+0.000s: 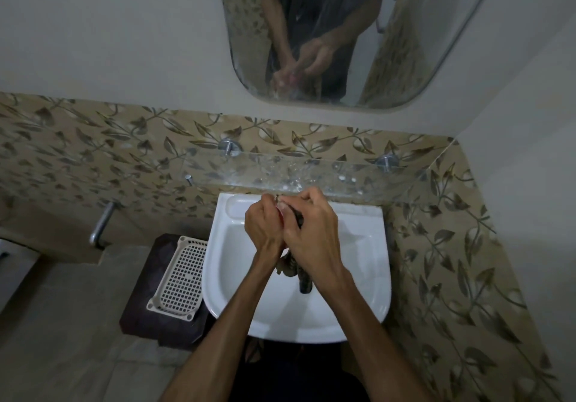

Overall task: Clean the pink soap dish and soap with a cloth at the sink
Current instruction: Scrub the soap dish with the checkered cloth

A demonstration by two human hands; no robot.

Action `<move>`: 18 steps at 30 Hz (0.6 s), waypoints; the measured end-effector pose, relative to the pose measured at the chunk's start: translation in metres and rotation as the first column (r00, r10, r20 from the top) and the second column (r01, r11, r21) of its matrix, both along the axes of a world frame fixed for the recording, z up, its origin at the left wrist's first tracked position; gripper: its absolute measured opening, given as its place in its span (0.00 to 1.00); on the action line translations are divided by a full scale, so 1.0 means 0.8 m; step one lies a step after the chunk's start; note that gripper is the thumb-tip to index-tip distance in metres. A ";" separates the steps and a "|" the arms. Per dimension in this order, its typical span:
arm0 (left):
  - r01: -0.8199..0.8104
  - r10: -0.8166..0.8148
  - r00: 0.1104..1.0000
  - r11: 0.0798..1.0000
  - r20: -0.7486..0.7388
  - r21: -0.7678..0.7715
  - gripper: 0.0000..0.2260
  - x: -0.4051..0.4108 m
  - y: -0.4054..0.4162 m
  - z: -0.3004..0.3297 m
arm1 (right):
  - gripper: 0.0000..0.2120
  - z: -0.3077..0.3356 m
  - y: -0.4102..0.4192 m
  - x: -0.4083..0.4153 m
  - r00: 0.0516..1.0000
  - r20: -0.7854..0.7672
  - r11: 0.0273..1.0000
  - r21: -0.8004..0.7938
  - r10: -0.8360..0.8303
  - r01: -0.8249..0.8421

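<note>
Soap dish (281,218) mostly behind hands

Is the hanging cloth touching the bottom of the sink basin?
Cannot tell. In the head view the cloth dangles below the right hand over the sink; no gap or contact shows plainly.

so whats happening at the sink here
A person stands at a white sink with both hands together over the basin. The left hand grips something pink, probably the soap dish, though it is mostly hidden. The right hand presses a dark cloth against it, the cloth's tail hanging into the basin. A white plastic basket sits beside the sink.
</note>
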State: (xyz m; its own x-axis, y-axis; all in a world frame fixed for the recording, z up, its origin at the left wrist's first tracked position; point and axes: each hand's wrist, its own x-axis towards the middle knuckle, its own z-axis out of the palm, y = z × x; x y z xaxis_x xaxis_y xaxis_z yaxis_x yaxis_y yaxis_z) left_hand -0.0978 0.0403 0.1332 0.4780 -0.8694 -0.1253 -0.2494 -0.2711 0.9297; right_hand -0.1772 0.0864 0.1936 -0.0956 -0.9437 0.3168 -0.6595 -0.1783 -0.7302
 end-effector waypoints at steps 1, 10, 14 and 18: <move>0.004 -0.005 1.000 1.000 0.024 0.023 0.21 0.001 -0.003 -0.001 | 0.10 0.002 -0.001 0.002 0.999 -0.039 1.000 0.015 0.016 -0.015; 0.055 -0.024 0.995 0.948 -0.101 0.315 0.25 -0.002 -0.012 0.008 | 0.17 -0.031 0.027 -0.004 0.996 0.048 0.977 -0.197 -0.073 0.081; 0.066 0.052 0.957 0.918 -0.285 0.390 0.23 0.005 -0.028 0.017 | 0.21 -0.055 0.043 -0.005 0.997 0.071 0.976 -0.218 -0.007 0.022; 0.085 0.090 0.909 0.916 -0.407 0.393 0.16 0.001 -0.032 0.021 | 0.22 -0.070 0.055 -0.005 0.996 0.085 0.969 -0.246 0.020 0.002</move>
State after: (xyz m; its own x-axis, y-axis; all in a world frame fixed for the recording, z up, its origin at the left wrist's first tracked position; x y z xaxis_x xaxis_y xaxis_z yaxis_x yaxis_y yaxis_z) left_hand -0.0971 0.0146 0.1504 0.3092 -0.7039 -0.6394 0.1295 -0.6350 0.7616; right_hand -0.1814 0.1302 0.1374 -0.1246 -0.8388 0.5299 -0.5933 -0.3651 -0.7175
